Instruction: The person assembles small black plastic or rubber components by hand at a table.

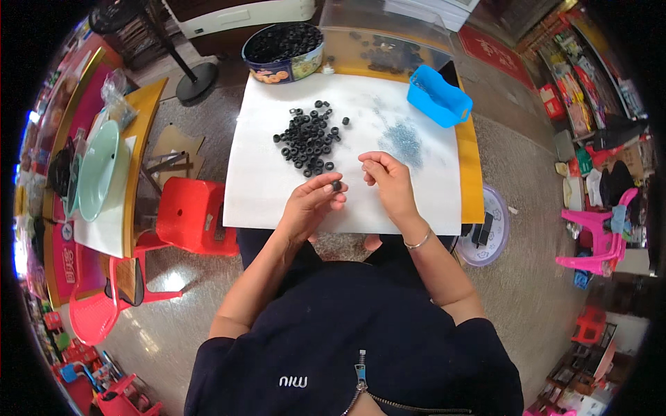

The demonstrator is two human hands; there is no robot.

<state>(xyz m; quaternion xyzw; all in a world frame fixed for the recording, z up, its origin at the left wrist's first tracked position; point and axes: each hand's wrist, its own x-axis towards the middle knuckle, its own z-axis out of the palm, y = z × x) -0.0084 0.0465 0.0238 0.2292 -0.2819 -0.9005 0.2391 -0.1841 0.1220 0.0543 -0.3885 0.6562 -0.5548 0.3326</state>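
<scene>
- Small black round piece (336,186), prob. plastic or rubber: held in L hand, over near part of the white sheet, just below the main heap.
- L hand (310,202): thumb & fingertips grasp the piece; other fingers loosely curled.
- R hand (393,186): beside L hand, apart from it, w/ fingers bent & thumb tip close to index tip; cannot tell if they meet or pinch sth. tiny.
- Thin metallic bracelet (418,240): on R wrist.
- Loose heap of small black ring-shaped pieces (305,142): beyond L hand; a few lie apart at its edges.
- Scatter of tiny blue-grey bits (404,142): beyond R hand, to the R of the heap.
- Smooth white sheet (253,201): under heap & scatter, covers most of the yellow-edged table (472,180).
- Bright blue plastic basket (444,107): far R corner of sheet, tilted in view.
- Oval dark-blue patterned tub (286,71): far L, full of black pieces.
- Clear plastic box (388,38): far side, R of tub, w/ more black pieces.
- Red plastic stool (182,208): on floor, L of table.
- Pale green oval basin (97,170): on side table, far L.
- Lavender round plastic basin (494,239): on floor, R of table, w/ dark object inside.
</scene>
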